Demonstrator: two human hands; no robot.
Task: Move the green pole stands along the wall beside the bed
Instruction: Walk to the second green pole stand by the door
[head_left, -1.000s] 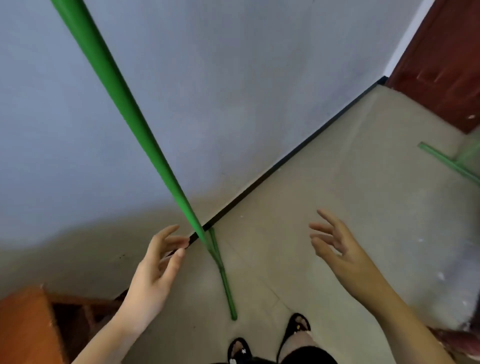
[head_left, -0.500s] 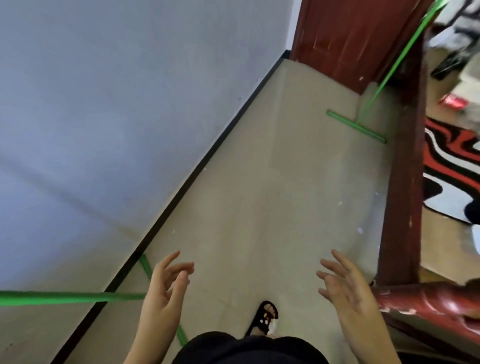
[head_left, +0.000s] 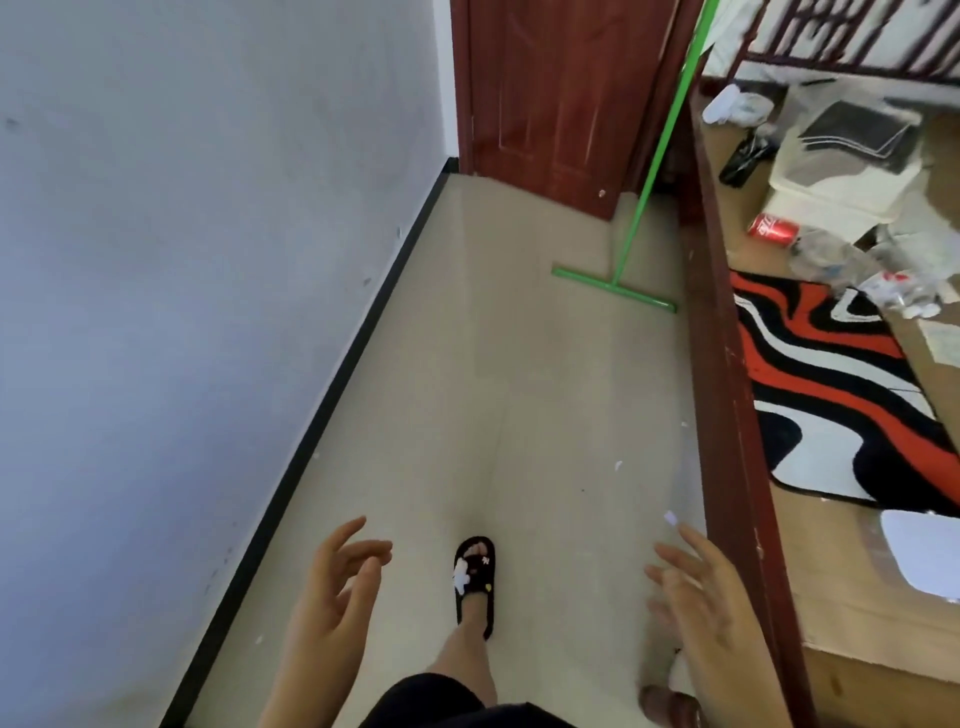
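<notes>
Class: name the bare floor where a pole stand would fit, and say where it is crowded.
Free: the floor strip between the wall's skirting and the bed rail, from the slipper to the stand's base. Crowded: the bed top with can and wrappers.

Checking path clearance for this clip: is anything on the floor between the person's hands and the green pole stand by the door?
Nothing visible blocks the way. The floor between the left hand, the right hand and the green pole stand holds only small white specks. The bed frame runs along the right, beside the path, not across it.
</notes>
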